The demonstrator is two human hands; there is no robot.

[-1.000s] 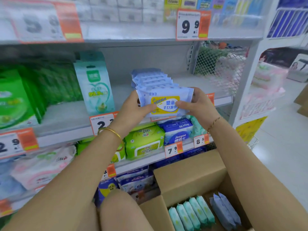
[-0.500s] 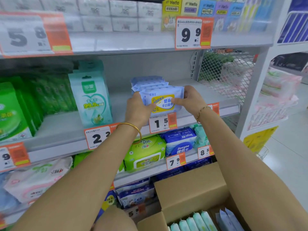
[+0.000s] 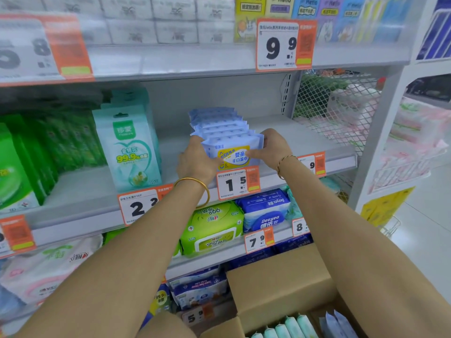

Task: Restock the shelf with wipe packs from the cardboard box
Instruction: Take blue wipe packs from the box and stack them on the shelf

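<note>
Now | both hands (image 3: 234, 154) clamp wipe pack (image 3: 233, 154) between them | on shelf (image 3: 305, 142)

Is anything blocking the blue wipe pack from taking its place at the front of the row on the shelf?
Nothing visible blocks it. Both the left hand and right hand hold the blue wipe pack against the front of the row of matching packs, above the shelf edge.

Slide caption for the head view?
Both hands, left hand and right hand, seat a blue wipe pack on the shelf.
</note>
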